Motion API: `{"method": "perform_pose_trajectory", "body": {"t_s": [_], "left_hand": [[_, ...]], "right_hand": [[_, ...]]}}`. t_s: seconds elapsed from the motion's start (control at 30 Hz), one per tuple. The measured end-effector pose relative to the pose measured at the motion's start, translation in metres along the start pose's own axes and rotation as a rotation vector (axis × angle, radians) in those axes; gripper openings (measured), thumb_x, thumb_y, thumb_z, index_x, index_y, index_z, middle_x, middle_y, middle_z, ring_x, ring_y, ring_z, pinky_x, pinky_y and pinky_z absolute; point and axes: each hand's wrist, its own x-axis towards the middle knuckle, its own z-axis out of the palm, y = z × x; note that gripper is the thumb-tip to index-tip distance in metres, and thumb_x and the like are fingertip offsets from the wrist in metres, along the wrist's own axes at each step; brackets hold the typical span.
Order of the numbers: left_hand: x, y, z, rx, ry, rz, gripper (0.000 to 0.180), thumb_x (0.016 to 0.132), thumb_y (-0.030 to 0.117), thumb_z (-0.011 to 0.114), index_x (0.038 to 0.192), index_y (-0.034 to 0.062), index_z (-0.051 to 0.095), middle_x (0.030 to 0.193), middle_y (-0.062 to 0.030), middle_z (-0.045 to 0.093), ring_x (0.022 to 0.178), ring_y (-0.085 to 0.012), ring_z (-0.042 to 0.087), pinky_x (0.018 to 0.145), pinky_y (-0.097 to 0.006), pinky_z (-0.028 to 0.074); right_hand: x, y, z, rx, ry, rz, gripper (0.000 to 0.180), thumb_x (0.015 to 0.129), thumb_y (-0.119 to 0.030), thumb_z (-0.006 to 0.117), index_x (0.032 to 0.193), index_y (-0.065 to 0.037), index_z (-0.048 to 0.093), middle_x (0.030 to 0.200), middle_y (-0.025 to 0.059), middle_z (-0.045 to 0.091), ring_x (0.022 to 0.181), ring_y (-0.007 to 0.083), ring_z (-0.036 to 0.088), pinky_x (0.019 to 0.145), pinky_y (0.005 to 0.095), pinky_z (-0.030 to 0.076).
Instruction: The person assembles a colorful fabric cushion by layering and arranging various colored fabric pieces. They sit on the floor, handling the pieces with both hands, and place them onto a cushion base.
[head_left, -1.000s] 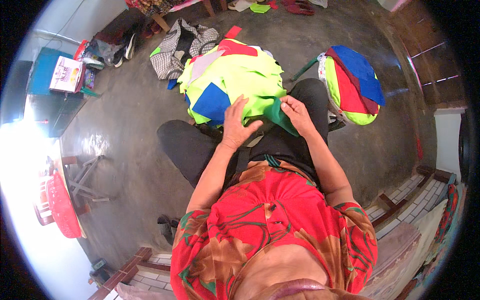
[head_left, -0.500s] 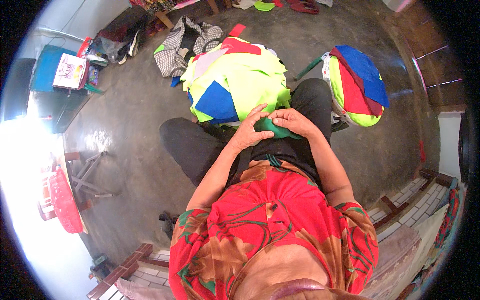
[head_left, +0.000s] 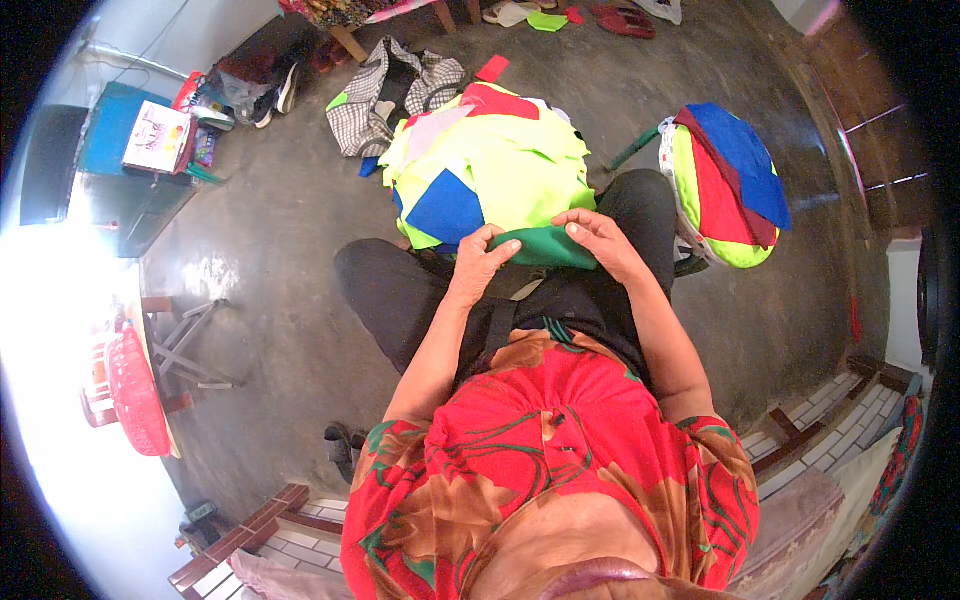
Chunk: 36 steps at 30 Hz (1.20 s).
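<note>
Head view: both hands (head_left: 540, 255) pinch green cloth (head_left: 545, 247); pink-and-white box (head_left: 155, 138) far left

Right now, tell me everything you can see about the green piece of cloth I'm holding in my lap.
The green cloth is a plain, dark green piece of fabric, soft and thin-looking, bunched or folded into a flat band across the lap. The left hand grips its left end and the right hand presses on its right end, fingers curled over the top edge. It lies on the dark trousers, just in front of the heap of yellow-green, blue and red cloth pieces. Its underside is hidden.
</note>
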Motion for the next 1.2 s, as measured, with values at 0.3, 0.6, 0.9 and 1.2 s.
{"method": "perform_pose_trajectory", "body": {"t_s": [0.3,0.6,0.9,1.2], "left_hand": [[0.0,0.005,-0.026,-0.347,0.199,0.056,0.013,0.086,0.014,0.068,0.088,0.007,0.057,0.075,0.0041,0.057,0.067,-0.0032,0.051,0.06,-0.02,0.042],[0.041,0.073,-0.037,-0.231,0.165,0.239,0.018,0.09,0.017,0.062,0.101,0.0037,0.059,0.091,0.001,0.061,0.081,-0.0064,0.054,0.075,-0.022,0.044],[0.112,0.026,-0.119,-0.132,0.374,0.039,0.032,0.084,0.017,0.068,0.108,-0.003,0.06,0.091,-0.0045,0.063,0.078,-0.0095,0.056,0.071,-0.025,0.045],[0.109,-0.018,-0.143,0.133,0.421,-0.13,0.041,0.073,0.006,0.073,0.111,0.0015,0.057,0.081,-0.0051,0.063,0.067,-0.0137,0.06,0.062,-0.032,0.049]], "right_hand": [[-0.001,0.0,-0.002,0.089,0.024,0.034,0.033,0.094,-0.027,0.054,0.119,-0.006,0.056,0.08,0.0021,0.061,0.06,0.0068,0.053,0.056,0.0204,0.044],[0.0,0.003,-0.005,0.092,0.018,0.042,0.032,0.094,-0.026,0.055,0.118,-0.006,0.056,0.08,0.0024,0.061,0.061,0.0067,0.053,0.056,0.0206,0.044],[0.004,0.002,-0.003,0.051,0.005,0.075,0.032,0.094,-0.027,0.055,0.117,-0.005,0.056,0.081,0.0026,0.061,0.062,0.0074,0.054,0.057,0.0211,0.045],[0.005,0.007,-0.004,0.037,0.013,0.094,0.038,0.092,-0.035,0.057,0.115,-0.004,0.057,0.08,0.0019,0.062,0.061,0.0061,0.054,0.056,0.0206,0.043]]}}
